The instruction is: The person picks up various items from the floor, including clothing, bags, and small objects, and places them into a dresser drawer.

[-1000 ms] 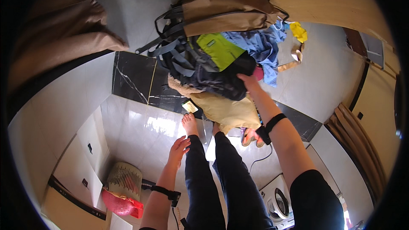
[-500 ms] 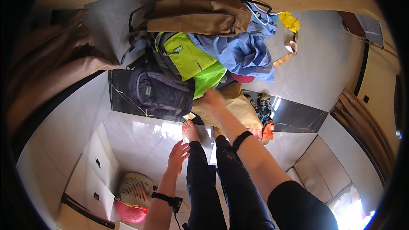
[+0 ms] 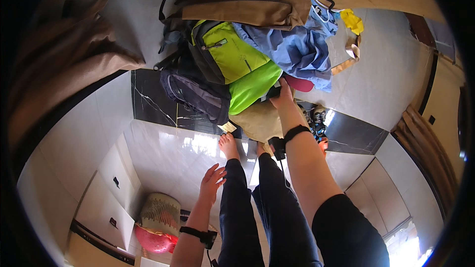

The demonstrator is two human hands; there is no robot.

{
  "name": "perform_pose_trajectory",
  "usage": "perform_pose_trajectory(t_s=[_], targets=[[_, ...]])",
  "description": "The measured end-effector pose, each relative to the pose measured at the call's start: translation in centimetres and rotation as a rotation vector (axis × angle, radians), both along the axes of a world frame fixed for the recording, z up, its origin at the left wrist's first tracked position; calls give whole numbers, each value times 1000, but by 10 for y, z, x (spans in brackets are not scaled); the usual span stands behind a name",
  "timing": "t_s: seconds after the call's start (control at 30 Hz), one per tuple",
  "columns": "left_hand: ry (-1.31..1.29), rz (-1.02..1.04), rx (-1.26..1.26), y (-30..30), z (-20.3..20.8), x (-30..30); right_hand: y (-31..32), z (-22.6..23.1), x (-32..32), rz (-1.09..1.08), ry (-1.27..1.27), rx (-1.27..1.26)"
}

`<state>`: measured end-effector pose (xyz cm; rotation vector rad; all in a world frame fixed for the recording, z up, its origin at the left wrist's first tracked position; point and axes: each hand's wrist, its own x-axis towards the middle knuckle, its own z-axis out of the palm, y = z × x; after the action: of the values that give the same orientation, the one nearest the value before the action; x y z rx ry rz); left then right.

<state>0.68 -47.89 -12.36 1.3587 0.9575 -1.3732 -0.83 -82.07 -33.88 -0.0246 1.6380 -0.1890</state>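
**One loose heap of fabric bags and crumpled cloth (image 3: 247,59), largely unseparated**

With the right hand (image 3: 283,95) at the near side of the heap, fingers bent beside a small black fabric part (image 3: 272,93); impossible to tell whether gripping or merely touching. With the left hand (image 3: 212,184) well apart, raised near the left leg, loosely spread, holding nothing.

Just beside the right hand: a bright-green smooth cloth flap (image 3: 252,86), a dark-red rounded piece (image 3: 300,84) and, below, a wide tan cloth (image 3: 257,121). Farther up: a lime-green and grey backpack (image 3: 217,44), a pale-blue crumpled cloth (image 3: 287,44) and, across the far side, a long brown fabric bag (image 3: 245,2). At the left edge: a dark purple-grey backpack (image 3: 195,94), over the black marbled floor strip (image 3: 148,101).

Progress, by judgement: early or midway. Visibly apart, only a crumpled yellow piece (image 3: 352,21) off to the right; otherwise overlapping, unfolded, left in the heap.
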Motion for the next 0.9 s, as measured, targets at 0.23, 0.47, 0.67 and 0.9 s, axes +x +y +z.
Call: perform_pose_trajectory(t_s=[0.23,0.47,0.67,0.9], targets=[[-85,5,-33,-6,32,14,28,124,14,102,-140,-192],[-108,232,-171,-53,83,24,50,266,-6,274,-215,-217],[68,778,-333,-49,114,28,76,365,-47,124,-103,98],[217,785,-249,-17,154,-7,105,432,-80,188,-170,116]])
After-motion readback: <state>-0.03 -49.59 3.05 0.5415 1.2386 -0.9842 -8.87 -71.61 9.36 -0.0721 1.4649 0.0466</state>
